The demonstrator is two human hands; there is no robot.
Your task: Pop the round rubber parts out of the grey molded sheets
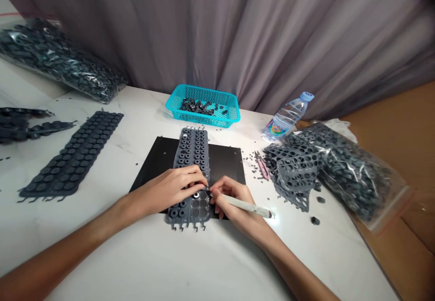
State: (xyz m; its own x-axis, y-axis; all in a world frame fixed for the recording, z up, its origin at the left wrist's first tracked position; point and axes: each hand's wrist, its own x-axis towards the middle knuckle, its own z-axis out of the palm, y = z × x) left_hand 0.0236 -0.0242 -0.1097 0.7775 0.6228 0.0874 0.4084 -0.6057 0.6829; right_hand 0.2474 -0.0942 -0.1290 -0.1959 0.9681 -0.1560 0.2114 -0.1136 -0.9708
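A dark rubber sheet [186, 155] with rows of round parts lies lengthwise over a black mat [226, 161]. My left hand [171, 187] rests across the sheet, fingers bent together near its right edge; whatever is between the fingertips is too small to make out. Beside that edge, my right hand [234, 201] grips a pale pen-like tool [249, 207], its tip at the sheet close to my left fingertips. Near the front end of the sheet, several round spots at the right look flat, while raised rings stand at the left.
A blue basket [204, 120] holds small black parts. Another sheet [73, 156] lies left. Bags of parts [64, 61] stand back left and right. A bottle [287, 117], pink snips [262, 165] and a perforated sheet [295, 169] are at the right.
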